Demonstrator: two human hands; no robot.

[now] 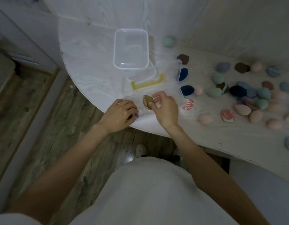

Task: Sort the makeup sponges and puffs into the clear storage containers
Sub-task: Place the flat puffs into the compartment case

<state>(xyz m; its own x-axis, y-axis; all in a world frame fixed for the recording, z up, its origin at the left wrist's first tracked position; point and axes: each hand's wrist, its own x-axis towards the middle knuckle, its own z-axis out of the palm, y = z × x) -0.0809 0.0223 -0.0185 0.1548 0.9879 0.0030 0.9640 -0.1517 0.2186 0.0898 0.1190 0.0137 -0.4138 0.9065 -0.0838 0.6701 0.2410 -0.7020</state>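
My right hand [165, 108] pinches an olive-and-pink puff [147, 101] over a clear hinged case [156, 88] with a yellow handle [147, 82] at the table's near edge. At the case's left end my left hand [122, 112] has its fingers curled over a dark item that is mostly hidden. A clear rectangular tub [130, 49] stands behind the case with nothing visible in it. To the right, several sponges and puffs [247, 93] in pink, teal, blue and brown lie scattered on the table. Two dark blue puffs [186, 90] lie against the case's right side.
The white table [85, 59] curves, with its rounded edge just under my hands. Past that edge lies a wooden floor [48, 127]. A red-patterned puff [188, 104] lies close to my right hand. A white wall runs behind the table.
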